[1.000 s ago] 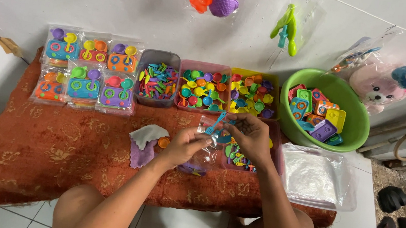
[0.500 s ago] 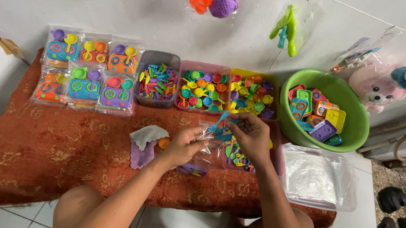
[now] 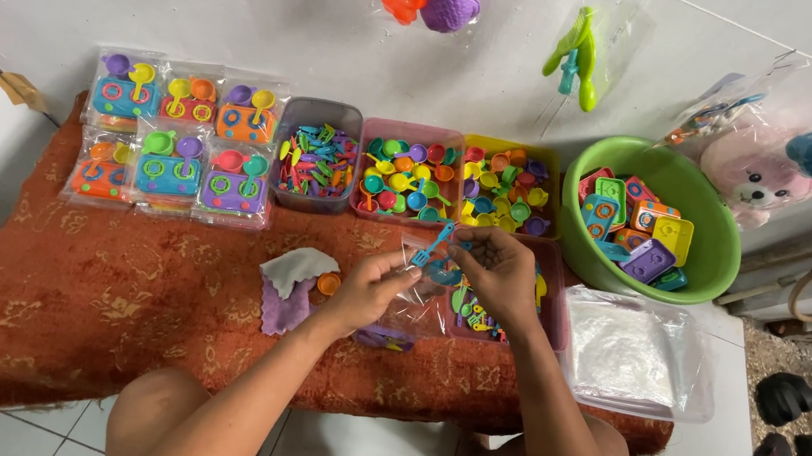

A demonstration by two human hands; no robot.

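My left hand (image 3: pixel 372 287) pinches the rim of a small clear plastic bag (image 3: pixel 416 299) just above the rust-red patterned cloth (image 3: pixel 97 296). My right hand (image 3: pixel 495 271) holds a small blue toy utensil (image 3: pixel 433 246) at the bag's mouth, along with a blue toy pan partly hidden under the fingers. A purple toy piece lies under the bag. A tray of mixed small toys (image 3: pixel 548 308) sits beneath my right hand, mostly covered.
Behind the hands stand three trays: coloured utensils (image 3: pixel 315 160), small pans (image 3: pixel 407 176), more pans (image 3: pixel 510 191). A green basin (image 3: pixel 716 241) of toy stoves is at right. Packed toy sets (image 3: pixel 174 143) lie at left. A stack of clear bags (image 3: pixel 629 354) sits right; cloth rag (image 3: pixel 290 281) left.
My hands have stayed over the same spot; the right hand has brought the blue utensil closer to the bag's mouth and the bag has shifted slightly.
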